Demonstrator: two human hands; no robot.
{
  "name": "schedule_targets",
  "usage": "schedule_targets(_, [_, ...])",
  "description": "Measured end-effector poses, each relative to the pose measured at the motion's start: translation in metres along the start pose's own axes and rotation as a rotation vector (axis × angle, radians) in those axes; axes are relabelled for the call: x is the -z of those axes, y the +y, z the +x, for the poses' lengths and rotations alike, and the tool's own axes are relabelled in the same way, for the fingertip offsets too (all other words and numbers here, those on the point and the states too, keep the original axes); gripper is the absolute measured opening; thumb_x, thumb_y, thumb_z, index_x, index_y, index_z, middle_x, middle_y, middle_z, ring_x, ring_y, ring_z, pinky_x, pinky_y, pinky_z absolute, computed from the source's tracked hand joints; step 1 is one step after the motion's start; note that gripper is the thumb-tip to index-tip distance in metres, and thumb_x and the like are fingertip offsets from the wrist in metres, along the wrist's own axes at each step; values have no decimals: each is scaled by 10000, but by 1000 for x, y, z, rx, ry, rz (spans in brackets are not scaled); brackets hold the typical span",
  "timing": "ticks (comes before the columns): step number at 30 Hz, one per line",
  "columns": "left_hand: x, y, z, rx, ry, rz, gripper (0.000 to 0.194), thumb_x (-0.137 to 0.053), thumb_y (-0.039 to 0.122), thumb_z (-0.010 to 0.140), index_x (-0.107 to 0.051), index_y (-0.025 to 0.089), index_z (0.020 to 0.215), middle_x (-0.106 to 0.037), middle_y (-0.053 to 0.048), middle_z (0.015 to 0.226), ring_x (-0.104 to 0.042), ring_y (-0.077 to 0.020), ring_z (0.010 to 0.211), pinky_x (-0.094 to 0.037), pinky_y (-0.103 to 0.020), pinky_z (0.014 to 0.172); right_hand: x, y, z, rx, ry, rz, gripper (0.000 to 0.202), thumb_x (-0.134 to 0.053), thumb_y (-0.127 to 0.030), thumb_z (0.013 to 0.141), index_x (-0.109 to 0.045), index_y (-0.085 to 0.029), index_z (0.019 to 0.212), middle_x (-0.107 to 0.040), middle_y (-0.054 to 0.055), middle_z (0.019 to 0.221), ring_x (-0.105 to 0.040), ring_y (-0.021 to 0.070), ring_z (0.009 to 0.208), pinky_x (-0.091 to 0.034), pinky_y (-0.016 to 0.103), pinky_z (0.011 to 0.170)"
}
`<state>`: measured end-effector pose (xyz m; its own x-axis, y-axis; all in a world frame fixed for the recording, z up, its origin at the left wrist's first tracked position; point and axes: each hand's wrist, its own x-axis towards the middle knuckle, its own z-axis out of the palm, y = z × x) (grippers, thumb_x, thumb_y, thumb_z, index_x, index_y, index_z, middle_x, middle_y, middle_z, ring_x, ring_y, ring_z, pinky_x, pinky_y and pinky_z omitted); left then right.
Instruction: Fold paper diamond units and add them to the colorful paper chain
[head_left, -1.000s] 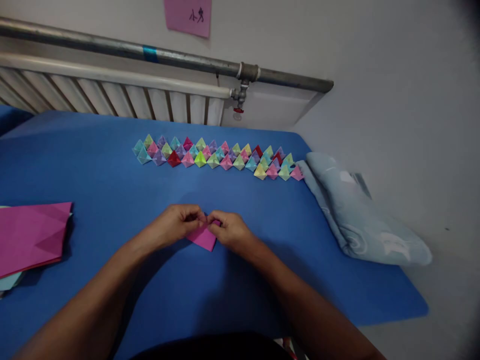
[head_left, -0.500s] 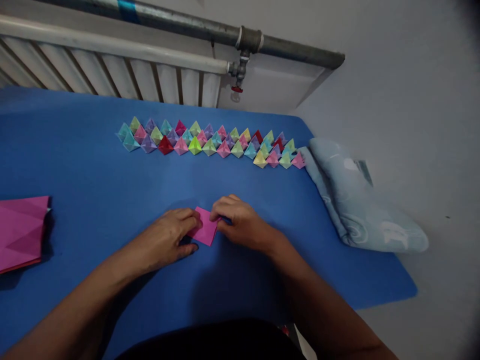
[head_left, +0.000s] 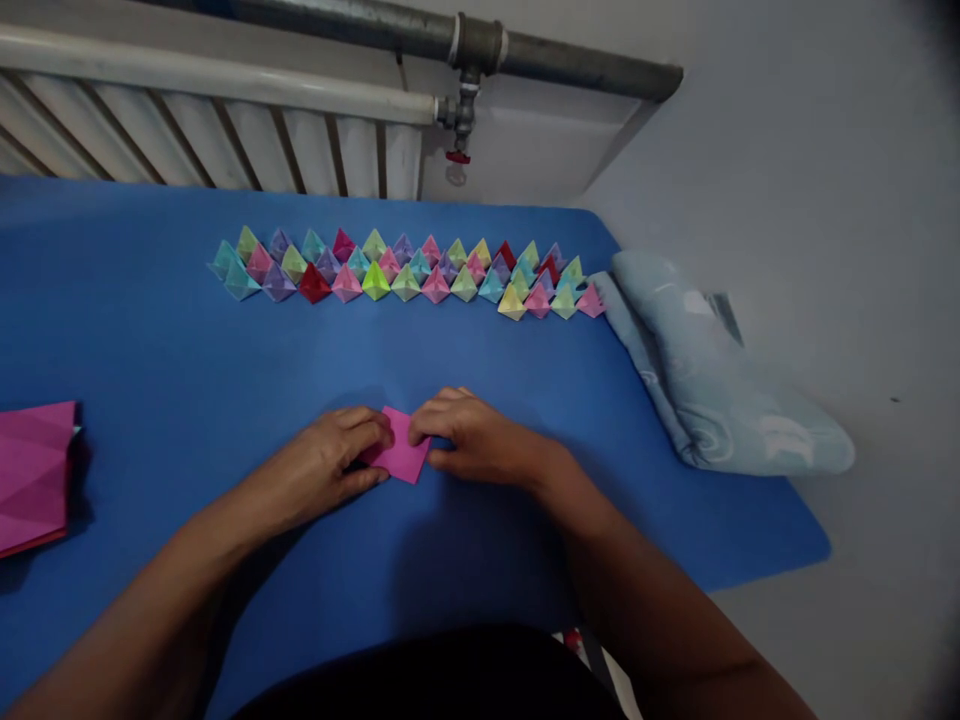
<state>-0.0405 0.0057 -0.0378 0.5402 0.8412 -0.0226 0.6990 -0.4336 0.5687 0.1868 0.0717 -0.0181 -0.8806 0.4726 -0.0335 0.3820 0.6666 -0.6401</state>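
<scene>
A small square of folded pink paper (head_left: 403, 450) lies on the blue tabletop between my two hands. My left hand (head_left: 341, 455) grips its left edge, the fingers on top and the thumb at the lower left corner. At the right corner, the fingertips of my right hand (head_left: 469, 437) press on the paper, with the thumb close beside its edge. My palms hide none of the middle of the square, but the fingers cover its left and right corners.
Several rows of colourful folded paper boats (head_left: 406, 286) run along the back of the blue table (head_left: 300, 365). A stack of creased pink sheets (head_left: 34, 478) lies at the left. On the right is a folded pale blue cloth (head_left: 720, 390). A radiator (head_left: 247, 130) stands behind.
My left thumb has moved in from beside the paper to its lower edge. My right hand stays at the right corner. The whole view has shifted slightly.
</scene>
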Motion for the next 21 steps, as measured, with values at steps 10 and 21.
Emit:
schedule_targets(10, [8, -2, -1, -104, 10, 38, 206, -480, 318, 964, -613, 173, 1024, -659, -69, 1057, -632, -175, 968, -517, -309, 865, 2, 8, 2, 70, -14, 46, 158, -598, -90, 820, -664, -198, 914, -675, 6, 973, -562, 150, 916, -356, 327, 931])
schedule_targets(21, [1, 7, -5, -158, 130, 207, 287, -395, 231, 960, -656, 146, 877, -687, -96, 889, -661, -197, 755, -560, -337, 697, 2, 6, 1, 30, -37, 16, 166, -643, -129, 806, -670, -208, 950, -649, 7, 1005, -522, 165, 938, -328, 335, 921])
